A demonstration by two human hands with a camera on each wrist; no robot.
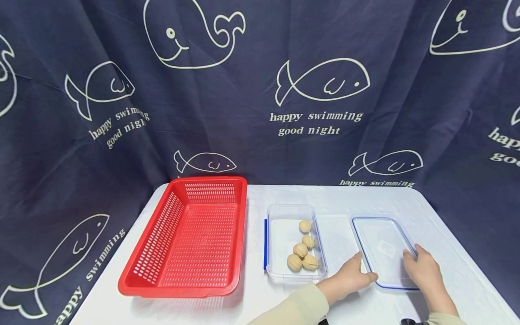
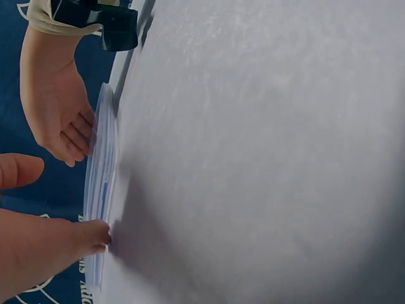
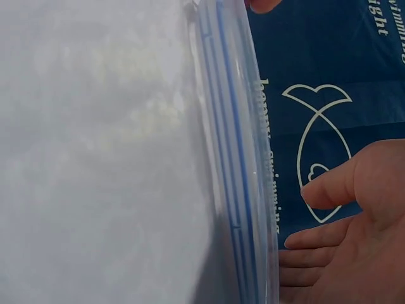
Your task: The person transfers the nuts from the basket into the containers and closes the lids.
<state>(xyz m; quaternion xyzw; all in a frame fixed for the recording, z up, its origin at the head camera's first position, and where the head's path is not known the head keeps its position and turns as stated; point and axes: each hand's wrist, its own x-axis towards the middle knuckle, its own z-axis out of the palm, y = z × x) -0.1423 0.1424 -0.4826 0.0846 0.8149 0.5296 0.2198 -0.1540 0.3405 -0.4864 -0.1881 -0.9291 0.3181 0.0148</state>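
Note:
A clear rectangular lid (image 1: pixel 387 246) with a blue seal lies on the table's right side. My left hand (image 1: pixel 351 276) is at its left edge; in the left wrist view a fingertip (image 2: pixel 95 234) touches the rim while the thumb stands apart. At the opposite edge is my right hand (image 1: pixel 424 271), its fingers nearly straight and its thumb raised away in the right wrist view. Left of the lid, a clear plastic box (image 1: pixel 280 234) holds several walnuts (image 1: pixel 300 249), gathered toward its right side. Both hands grip nothing.
A large red perforated basket (image 1: pixel 203 239) stands on the left of the white-covered table (image 1: pixel 256 289). A blue clasp (image 1: pixel 266 243) hangs on the box's left side. Behind the table is a dark blue curtain (image 1: pixel 260 90) with fish drawings.

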